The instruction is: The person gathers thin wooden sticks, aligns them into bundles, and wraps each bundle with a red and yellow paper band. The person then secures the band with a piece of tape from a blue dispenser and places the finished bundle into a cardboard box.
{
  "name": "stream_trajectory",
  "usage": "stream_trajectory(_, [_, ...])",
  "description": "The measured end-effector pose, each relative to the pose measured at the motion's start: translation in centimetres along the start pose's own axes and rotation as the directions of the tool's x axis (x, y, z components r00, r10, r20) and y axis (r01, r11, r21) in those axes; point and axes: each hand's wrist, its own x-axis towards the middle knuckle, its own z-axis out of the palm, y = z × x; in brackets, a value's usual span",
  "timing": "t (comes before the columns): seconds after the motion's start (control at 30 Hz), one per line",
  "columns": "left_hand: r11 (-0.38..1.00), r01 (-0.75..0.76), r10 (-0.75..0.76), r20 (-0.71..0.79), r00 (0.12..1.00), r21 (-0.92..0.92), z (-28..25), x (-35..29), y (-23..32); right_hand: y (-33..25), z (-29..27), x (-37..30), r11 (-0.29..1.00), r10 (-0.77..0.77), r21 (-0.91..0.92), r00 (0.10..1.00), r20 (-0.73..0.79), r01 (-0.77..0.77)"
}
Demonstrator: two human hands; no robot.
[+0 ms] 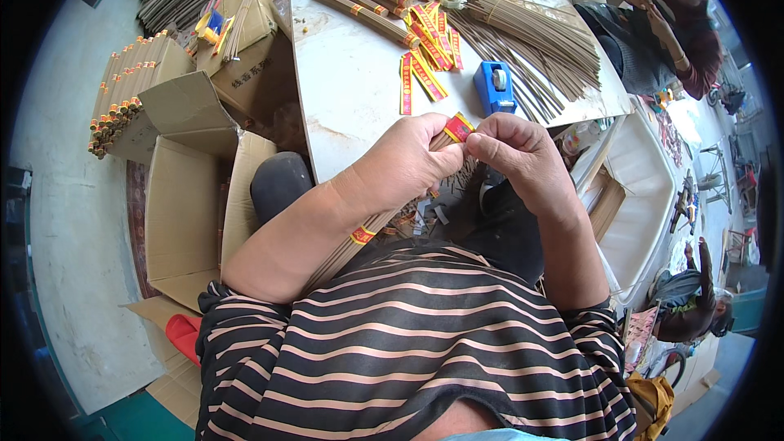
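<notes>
A bundle of thin brown incense sticks point(336, 258) slants from my lap up to my hands, a red and yellow band around its lower part. My left hand point(408, 155) is wrapped round its upper end. There, a red and yellow paper label point(458, 128) lies around the sticks. My right hand point(527, 159) pinches that label's right edge between thumb and fingertips. Just beyond my hands, on the white table point(343, 98), stand a blue tape dispenser point(495, 88) and a spread of loose paper labels point(431, 41).
Several banded bundles point(359, 8) lie at the table's far left, loose sticks point(543, 33) at its right. An opened cardboard box point(186, 204) stands left of me, stacked bundles point(122, 94) beyond it. A person point(678, 33) sits across the table's right corner, another point(690, 302) farther right.
</notes>
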Motion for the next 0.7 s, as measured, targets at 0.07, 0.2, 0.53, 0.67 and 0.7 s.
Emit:
stream_trajectory(0.07, [1.000,-0.001,0.001,-0.010,1.000,0.007,0.1,-0.1,0.2,0.0,-0.1,0.0,0.999,0.040,0.012,0.999,0.011,-0.040])
stream_trajectory(0.2, [0.998,-0.037,0.039,-0.036,0.999,0.055,0.4,0.1,-0.1,-0.1,-0.1,0.0,0.998,0.069,-0.005,0.998,-0.011,-0.069])
stream_trajectory(0.53, [0.962,-0.146,0.172,-0.098,0.980,0.229,0.8,0.6,-2.1,-0.1,-0.3,0.1,0.979,0.186,-0.078,0.981,-0.054,-0.190])
stream_trajectory(0.67, [0.996,-0.084,0.086,-0.044,0.995,0.039,1.1,0.1,-1.4,0.1,-0.6,0.1,0.977,0.170,-0.122,0.985,-0.031,-0.172])
stream_trajectory(0.7, [0.998,-0.070,0.070,-0.023,0.997,-0.004,1.1,-0.2,-1.0,0.0,-0.6,0.0,0.977,0.163,-0.135,0.986,-0.029,-0.165])
